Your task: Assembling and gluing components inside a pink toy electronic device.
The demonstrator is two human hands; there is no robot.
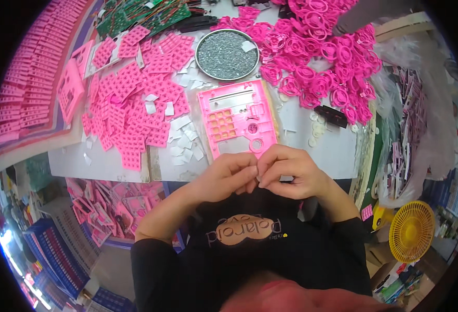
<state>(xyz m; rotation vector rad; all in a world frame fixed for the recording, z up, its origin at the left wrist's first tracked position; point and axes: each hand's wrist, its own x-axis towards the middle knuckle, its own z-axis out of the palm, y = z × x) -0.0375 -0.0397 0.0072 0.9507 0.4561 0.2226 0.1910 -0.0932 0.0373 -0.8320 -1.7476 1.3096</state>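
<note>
My left hand [232, 177] and my right hand [289, 171] meet at the front edge of the table, with fingertips pinched together. What they hold, if anything, is too small to make out. Just beyond them lies a pink plastic casing [240, 115], its inner side facing up, with a grid of square holes, a long slot and round openings. It rests on a padded, plastic-wrapped pad [274, 115]. Behind the casing stands a round metal tin [197, 58] full of small silvery screws [227, 54].
Left are heaped pink keypad sheets [130, 99] and white paper bits [184, 140]. Pink rings [312, 57] pile up at the far right, near a black part [331, 116] and white discs [316, 130]. Green circuit boards [140, 18] lie behind. A yellow fan [412, 231] stands lower right.
</note>
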